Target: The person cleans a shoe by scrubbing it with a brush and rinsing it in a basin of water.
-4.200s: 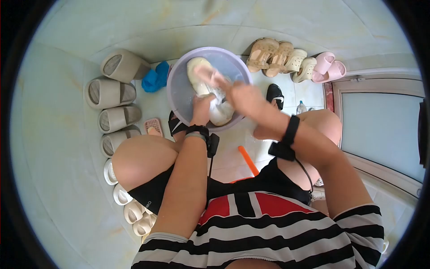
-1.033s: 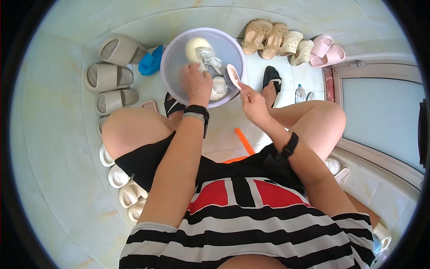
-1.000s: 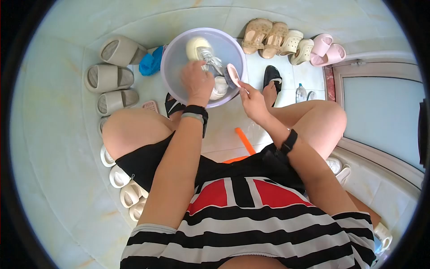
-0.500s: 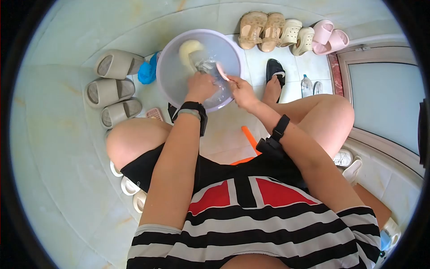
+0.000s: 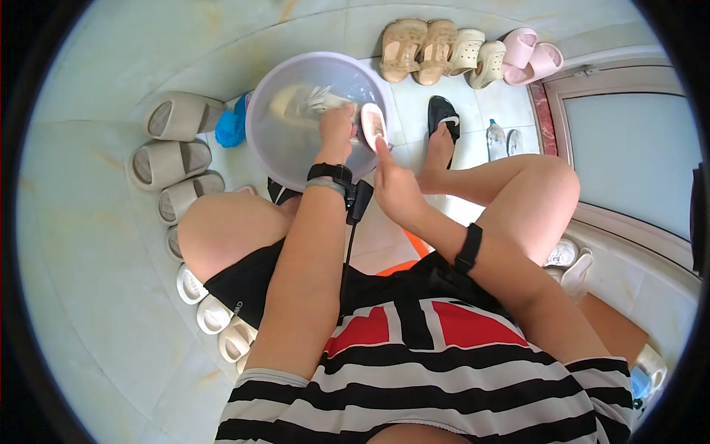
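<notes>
A pale purple basin point(image 5: 255, 148) of cloudy water stands on the floor in front of me. A cream and white shoe point(image 5: 292, 102) with loose laces lies in it, partly under water and blurred. My left hand point(image 5: 337, 135) is closed on the shoe's near end, inside the basin. My right hand point(image 5: 397, 189) grips the handle of a pink brush point(image 5: 373, 126), held over the basin's right rim, its pink back facing up and apart from the shoe.
Grey slippers point(image 5: 170, 164) line the left wall, with a blue bundle point(image 5: 231, 124) beside the basin. Brown sandals point(image 5: 403, 50), cream clogs point(image 5: 466, 52) and pink slippers point(image 5: 532, 63) stand at the back. A clear bottle point(image 5: 495, 140) lies right; something orange point(image 5: 399, 268) is below.
The shoe has turned and sunk lower in the water, my left hand now at its near end. The brush has moved from over the shoe to the basin's right rim, and its back has turned upward.
</notes>
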Demonstrator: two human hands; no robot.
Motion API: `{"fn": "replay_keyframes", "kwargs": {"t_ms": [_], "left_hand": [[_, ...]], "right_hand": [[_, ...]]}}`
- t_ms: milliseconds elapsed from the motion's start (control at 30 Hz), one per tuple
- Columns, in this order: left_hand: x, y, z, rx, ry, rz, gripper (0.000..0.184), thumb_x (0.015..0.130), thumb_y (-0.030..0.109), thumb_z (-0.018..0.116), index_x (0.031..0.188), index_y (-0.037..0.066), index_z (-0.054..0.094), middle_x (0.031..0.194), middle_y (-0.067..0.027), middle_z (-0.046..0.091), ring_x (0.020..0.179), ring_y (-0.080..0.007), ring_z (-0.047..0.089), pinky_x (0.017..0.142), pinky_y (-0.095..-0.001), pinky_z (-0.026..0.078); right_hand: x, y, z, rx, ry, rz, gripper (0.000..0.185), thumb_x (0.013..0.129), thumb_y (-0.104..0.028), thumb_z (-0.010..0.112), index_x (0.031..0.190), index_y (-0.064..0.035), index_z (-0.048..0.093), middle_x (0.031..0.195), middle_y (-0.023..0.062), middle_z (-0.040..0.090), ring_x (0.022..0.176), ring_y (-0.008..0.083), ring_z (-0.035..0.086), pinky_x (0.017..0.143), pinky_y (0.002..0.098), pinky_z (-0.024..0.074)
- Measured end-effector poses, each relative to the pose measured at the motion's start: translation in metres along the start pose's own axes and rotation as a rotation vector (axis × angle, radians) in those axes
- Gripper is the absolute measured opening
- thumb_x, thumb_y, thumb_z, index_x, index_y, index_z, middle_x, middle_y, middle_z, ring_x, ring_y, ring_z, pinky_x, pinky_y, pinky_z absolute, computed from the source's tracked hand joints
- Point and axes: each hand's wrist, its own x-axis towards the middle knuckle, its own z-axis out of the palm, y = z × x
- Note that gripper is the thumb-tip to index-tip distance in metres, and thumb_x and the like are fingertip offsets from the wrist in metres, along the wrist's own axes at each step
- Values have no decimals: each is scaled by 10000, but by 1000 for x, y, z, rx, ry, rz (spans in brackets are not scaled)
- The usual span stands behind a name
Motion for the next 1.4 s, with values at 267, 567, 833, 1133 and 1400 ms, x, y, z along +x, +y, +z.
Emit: {"fn": "replay_keyframes", "kwargs": {"t_ms": [267, 567, 833, 1133, 1400], "left_hand": [[-12, 10, -2, -86, -21, -51, 202, 869, 234, 632, 879, 34, 605, 829, -52, 559, 715, -155, 498, 597, -306, 419], [-11, 8, -5, -121, -54, -4, 226, 874, 229, 624, 761, 34, 603, 760, -46, 535, 695, -158, 497, 523, -320, 399], [-11, -2, -6, 18, -53, 49, 227, 894, 261, 598, 775, 67, 587, 711, -26, 512, 595, -125, 465, 451, -281, 350], [-19, 5, -7, 188, -52, -11, 283, 918, 329, 563, 851, 57, 595, 757, -19, 534, 632, -119, 469, 519, -253, 407], [-22, -4, -45, 636, 15, 305, 248, 839, 223, 633, 959, 10, 674, 920, -96, 658, 809, -239, 631, 667, -399, 527]], "right_hand": [[23, 6, 11, -23, 82, -23, 442, 900, -83, 428, 1323, 42, 393, 743, 351, 579, 702, 490, 601, 622, 534, 485], [50, 0, 10, 19, 74, -10, 479, 917, -114, 432, 1378, -27, 335, 694, 310, 585, 634, 481, 587, 577, 551, 458], [83, 7, 15, -1, 70, 28, 533, 885, -80, 445, 1382, 37, 292, 719, 338, 576, 644, 474, 595, 565, 549, 470], [90, 32, 23, -55, 85, 82, 511, 892, -111, 459, 1390, -31, 378, 828, 333, 603, 724, 469, 615, 650, 496, 493], [83, 28, -39, 212, -80, 97, 378, 924, -225, 472, 1259, -75, 559, 950, 279, 635, 849, 390, 642, 781, 403, 505]]}}
